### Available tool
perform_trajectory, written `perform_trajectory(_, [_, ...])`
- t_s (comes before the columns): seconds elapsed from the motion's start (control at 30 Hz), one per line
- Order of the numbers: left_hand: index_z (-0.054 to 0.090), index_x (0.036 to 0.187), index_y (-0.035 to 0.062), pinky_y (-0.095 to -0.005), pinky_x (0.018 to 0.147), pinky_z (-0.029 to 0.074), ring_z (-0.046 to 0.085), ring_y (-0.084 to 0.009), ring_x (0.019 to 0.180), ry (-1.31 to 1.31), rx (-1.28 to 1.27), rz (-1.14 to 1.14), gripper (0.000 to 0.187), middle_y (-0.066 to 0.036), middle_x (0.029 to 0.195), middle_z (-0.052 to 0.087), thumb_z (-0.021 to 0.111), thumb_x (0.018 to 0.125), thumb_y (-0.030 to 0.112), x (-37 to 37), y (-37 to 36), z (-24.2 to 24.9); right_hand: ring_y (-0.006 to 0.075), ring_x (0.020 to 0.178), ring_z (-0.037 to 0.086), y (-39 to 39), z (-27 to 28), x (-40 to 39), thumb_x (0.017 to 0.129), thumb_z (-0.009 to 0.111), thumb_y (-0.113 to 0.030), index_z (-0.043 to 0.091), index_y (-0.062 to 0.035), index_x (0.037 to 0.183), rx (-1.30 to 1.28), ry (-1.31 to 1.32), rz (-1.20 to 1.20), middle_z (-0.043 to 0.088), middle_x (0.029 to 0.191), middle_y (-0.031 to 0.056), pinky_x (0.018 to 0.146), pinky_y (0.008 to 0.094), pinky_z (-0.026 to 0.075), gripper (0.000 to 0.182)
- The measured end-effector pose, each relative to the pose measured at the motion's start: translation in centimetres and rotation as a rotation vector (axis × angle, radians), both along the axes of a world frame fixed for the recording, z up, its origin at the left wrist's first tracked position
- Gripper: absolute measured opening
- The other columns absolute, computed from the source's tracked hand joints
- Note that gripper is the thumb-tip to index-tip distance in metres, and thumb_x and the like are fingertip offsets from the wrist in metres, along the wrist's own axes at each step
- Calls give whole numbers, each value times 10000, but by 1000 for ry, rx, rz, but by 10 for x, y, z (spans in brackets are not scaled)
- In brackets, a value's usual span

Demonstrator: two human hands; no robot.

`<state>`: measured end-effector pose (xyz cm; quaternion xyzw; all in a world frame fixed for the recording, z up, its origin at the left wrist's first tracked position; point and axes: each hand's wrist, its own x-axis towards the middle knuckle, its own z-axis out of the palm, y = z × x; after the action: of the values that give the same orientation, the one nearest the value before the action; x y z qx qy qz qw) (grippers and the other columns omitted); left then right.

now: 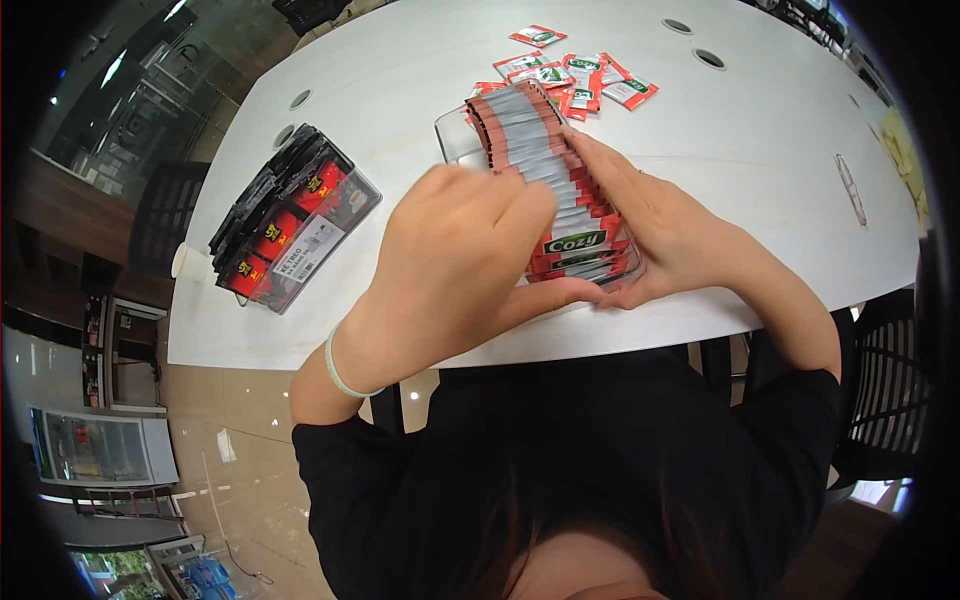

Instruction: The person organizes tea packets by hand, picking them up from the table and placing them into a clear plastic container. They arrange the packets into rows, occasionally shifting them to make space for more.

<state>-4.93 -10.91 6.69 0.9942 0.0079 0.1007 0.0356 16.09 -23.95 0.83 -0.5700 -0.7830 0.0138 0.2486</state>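
A clear plastic box (462,140) stands near the table's front edge, tilted in view. Packed inside it is a long row of red and silver Cozy sachets (575,241). My right hand (655,225) lies along the box's right side and holds it, thumb at the near end. Over the left side of the row, my left hand (450,255) is curled with its knuckles up and slightly blurred. Its thumb reaches across the near end toward my right thumb. The left fingertips are hidden, so what they grip does not show.
Several loose Cozy sachets (600,80) lie scattered beyond the box. To the left sits another clear box (350,215) of black and red packets. A thin clear-wrapped item (851,190) lies at the right. A white cup (187,262) is at the left table edge.
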Motion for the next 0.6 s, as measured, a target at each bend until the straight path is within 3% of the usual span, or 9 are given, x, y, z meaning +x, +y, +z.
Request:
perform_trajectory(0.07, [602,1198,28,-434,948,467,567,-366,1140,-430,12,-226,517,-216,1236,590,739,816,349,11,1,-9,430,1198,508,1,-13,4,534,860,-341,74,28,1512,74,-18,18,209,1540,261,962,408,483,1308])
perform_trajectory(0.1, [602,1198,28,-434,948,467,567,-366,1140,-430,15,-228,517,-216,1236,590,739,816,349,13,1,-17,425,1165,531,2,-16,6,534,856,-339,85,36,1509,150,-41,37,215,1537,262,941,401,495,1298])
perform_trajectory(0.17, [428,1417,48,-482,1095,360,401,-405,1330,-122,-89,-236,653,-238,1477,362,689,866,279,15,0,-35,421,1135,545,6,-12,6,537,853,-338,101,49,1502,165,-53,58,233,1528,264,921,394,500,1283])
perform_trajectory(0.23, [360,1450,0,-488,1122,319,387,-415,1342,-96,-78,-274,679,-268,1492,321,647,904,283,13,-5,-31,416,1106,559,5,-8,5,539,849,-337,117,63,1495,178,-62,74,251,1520,267,901,387,505,1268])
perform_trajectory(0.33, [388,1337,-168,-490,1078,360,418,-435,1318,-91,-97,-309,753,-369,1419,359,559,942,450,5,-17,-32,402,1047,579,2,-6,3,545,843,-336,138,77,1486,68,-59,-7,280,1508,268,861,381,509,1247])
perform_trajectory(0.6, [516,1271,-96,-457,1048,389,517,-383,1238,-207,-21,-198,551,-276,1307,540,580,946,345,19,5,-34,409,1034,577,7,-9,7,559,841,-362,137,74,1487,94,-12,22,278,1506,277,874,406,496,1243])
